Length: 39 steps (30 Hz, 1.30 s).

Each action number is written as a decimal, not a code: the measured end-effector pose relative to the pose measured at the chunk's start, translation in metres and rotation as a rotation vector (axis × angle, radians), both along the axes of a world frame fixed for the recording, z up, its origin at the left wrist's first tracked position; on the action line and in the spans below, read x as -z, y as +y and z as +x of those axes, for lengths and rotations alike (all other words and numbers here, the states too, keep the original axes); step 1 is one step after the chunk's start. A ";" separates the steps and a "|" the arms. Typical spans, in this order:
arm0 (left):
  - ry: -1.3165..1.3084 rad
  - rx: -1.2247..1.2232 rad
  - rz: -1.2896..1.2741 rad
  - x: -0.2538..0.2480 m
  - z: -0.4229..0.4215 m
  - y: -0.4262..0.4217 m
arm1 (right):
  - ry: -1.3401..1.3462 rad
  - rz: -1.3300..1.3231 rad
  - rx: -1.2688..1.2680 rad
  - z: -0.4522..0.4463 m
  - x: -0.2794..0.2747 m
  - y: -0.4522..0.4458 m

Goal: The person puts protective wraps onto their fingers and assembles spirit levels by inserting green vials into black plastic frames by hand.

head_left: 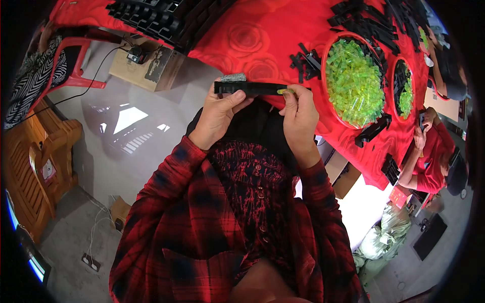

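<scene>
A long black plastic part (257, 89) is held level in front of my chest, near the edge of the red tablecloth (247, 40). My left hand (220, 111) grips its left end, thumb on the front face. At the other end, my right hand (299, 113) pinches a small yellow-green piece (286, 91) against the part. A grey, speckled block (233, 78) shows just above the left end; what it rests on is hard to tell. To the right stands a red basin (326, 93) full of yellow-green clear pieces (353, 81).
Black parts lie in rows (161, 20) at the upper left and in piles (364, 22) at the upper right. A smaller red basin (395, 101) holds green and black pieces. Co-workers sit at the right; a cardboard box (144, 68) stands on the floor.
</scene>
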State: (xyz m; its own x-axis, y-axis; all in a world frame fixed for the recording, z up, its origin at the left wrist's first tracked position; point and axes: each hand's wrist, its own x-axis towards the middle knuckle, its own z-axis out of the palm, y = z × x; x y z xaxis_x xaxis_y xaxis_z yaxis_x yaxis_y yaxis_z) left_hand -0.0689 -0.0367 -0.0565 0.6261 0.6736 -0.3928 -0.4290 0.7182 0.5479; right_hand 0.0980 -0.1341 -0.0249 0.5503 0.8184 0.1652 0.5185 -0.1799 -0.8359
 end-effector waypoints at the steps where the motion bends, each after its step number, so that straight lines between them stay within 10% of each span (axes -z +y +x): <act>1: 0.004 -0.014 -0.013 0.000 0.000 -0.001 | -0.009 -0.007 0.001 -0.001 0.001 0.001; 26: -0.003 -0.079 -0.044 0.005 0.006 -0.006 | -0.293 0.066 -0.114 0.000 0.007 0.006; 39: 0.015 -0.067 0.006 0.003 0.004 -0.004 | 0.007 -0.029 0.007 -0.004 -0.001 0.003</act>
State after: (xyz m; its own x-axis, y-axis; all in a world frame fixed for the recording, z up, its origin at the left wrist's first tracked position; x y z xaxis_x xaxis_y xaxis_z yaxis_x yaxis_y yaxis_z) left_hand -0.0650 -0.0411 -0.0595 0.5739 0.7161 -0.3973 -0.4677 0.6849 0.5587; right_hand 0.0942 -0.1314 -0.0237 0.5570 0.8190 0.1378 0.5114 -0.2075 -0.8339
